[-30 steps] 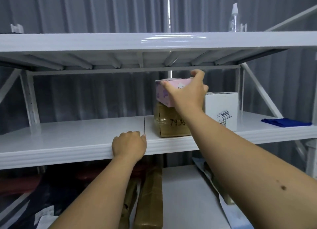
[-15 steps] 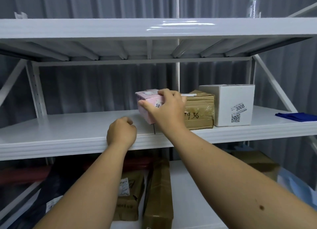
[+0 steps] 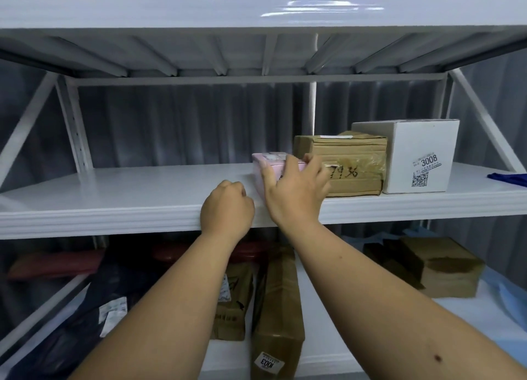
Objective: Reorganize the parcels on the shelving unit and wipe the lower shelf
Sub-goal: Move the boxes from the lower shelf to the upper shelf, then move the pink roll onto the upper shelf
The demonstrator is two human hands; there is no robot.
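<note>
Head view: we found the right hand (image 3: 296,191) gripping the pink parcel (image 3: 273,163) just left of the brown box (image 3: 353,163); left hand (image 3: 226,208) fisted, empty, on the shelf edge (image 3: 114,217).

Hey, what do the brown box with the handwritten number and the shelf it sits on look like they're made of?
The brown box looks like corrugated cardboard, matte, wrapped in glossy clear tape that wrinkles and shines over the handwriting. The shelf appears to be painted or powder-coated metal: smooth white and faintly reflective, with a ribbed front edge.
</note>
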